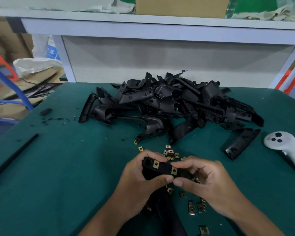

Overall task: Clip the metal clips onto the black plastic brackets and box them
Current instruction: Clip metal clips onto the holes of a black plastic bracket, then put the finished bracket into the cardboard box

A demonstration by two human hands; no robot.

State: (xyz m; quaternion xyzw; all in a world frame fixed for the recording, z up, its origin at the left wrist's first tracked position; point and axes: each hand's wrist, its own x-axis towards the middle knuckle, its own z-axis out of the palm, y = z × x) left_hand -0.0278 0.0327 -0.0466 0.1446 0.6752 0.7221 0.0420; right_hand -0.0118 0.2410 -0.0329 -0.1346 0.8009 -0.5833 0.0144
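Left hand (140, 174) grips black bracket (162, 170) above green table (58, 167), likely steadying it | two metal clips (174, 171) already seated on it | right hand (206, 181) pinches its other end, apparently pressing the second clip | bracket pile (174, 103) waits behind | bracket's lower part hidden by hands; box not identifiable.

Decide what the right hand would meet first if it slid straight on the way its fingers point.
Probably the left hand: the right hand points left along the bracket both hold, thumbs nearly touching.
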